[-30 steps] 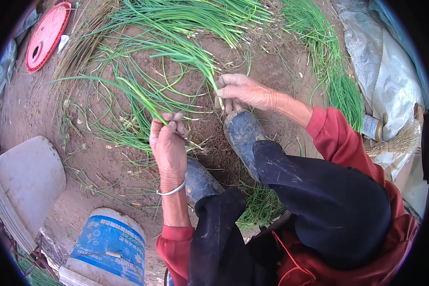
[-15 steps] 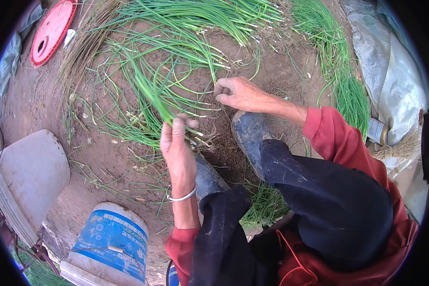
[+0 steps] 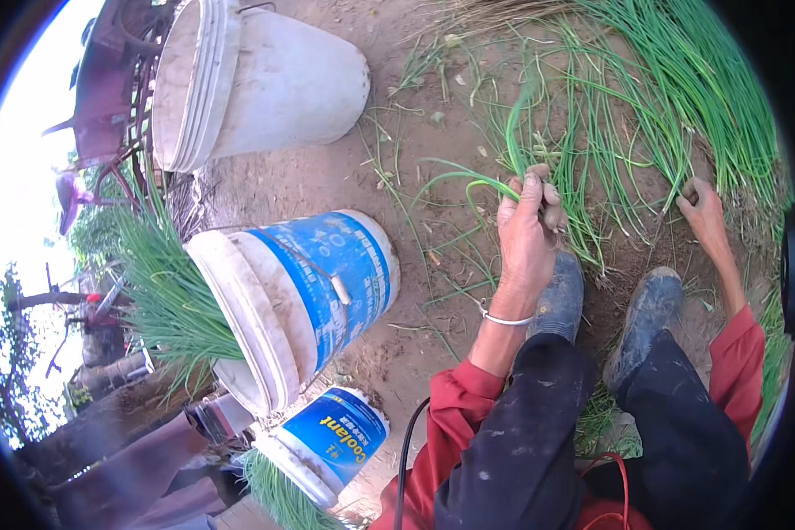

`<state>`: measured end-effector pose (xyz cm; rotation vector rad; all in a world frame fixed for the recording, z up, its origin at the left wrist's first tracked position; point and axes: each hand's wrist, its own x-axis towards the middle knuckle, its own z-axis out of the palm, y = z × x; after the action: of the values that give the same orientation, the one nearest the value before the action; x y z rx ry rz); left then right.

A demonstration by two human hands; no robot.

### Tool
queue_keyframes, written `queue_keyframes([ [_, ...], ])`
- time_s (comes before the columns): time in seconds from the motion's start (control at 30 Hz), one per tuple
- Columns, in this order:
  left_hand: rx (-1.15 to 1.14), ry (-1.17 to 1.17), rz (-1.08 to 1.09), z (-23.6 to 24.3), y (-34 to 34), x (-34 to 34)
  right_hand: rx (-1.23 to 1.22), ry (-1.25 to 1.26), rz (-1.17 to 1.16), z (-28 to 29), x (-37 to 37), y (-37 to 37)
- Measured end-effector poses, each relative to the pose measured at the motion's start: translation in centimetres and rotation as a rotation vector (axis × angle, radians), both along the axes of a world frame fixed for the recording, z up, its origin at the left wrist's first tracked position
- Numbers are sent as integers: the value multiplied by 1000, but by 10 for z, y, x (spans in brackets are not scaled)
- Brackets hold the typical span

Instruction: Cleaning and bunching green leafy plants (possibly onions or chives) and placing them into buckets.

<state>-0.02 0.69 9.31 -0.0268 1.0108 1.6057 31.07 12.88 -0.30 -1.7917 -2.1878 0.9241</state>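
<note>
My left hand (image 3: 528,216) is closed around a small bunch of green onions (image 3: 514,132), whose leaves stick up and out to the left. A silver bangle circles that wrist. To the right, my right hand (image 3: 705,215) is low over the ground, fingers curled together at the pale root ends of loose stalks. Whether a stalk is between those fingertips I cannot make out. Loose green onions (image 3: 605,150) are scattered on the soil between and beyond my hands, and a thick pile of green onions (image 3: 724,97) lies at the far right.
A white bucket (image 3: 283,84) lies tipped at the far left. Nearer, a blue-and-white bucket (image 3: 327,274) and a smaller blue bucket (image 3: 349,433) both contain green onions. My boots (image 3: 649,314) are planted just below the scattered stalks. Dry straw (image 3: 495,13) lies at the far edge.
The view has swung left, bringing the buckets into fuller sight. My left hand keeps its bunch of green onions, and my right hand stays down by the root ends.
</note>
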Motion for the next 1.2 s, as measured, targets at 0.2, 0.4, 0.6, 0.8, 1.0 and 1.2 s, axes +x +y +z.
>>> queue_keyframes([
  [0.2, 135, 683, 277, 46, -4, -38, -686, 870, -299, 64, -43, -11],
  [0.4, 0, 169, 4, -11, 0, -10, -886, 914, -392, 34, -55, -40],
  [0.6, -225, 118, -295, -47, -4, 41, -862, 918, -301, 41, -73, -65],
  [0.8, -223, 147, -481, -59, -4, 54, -849, 816, -168, 52, -104, -84],
  [1.0, -275, 239, -482, -63, -3, 62, -708, 614, -273, 45, -92, -62],
  [1.2, -281, 325, -567, -48, -1, 67, -612, 545, -165, 8, -96, -51],
])
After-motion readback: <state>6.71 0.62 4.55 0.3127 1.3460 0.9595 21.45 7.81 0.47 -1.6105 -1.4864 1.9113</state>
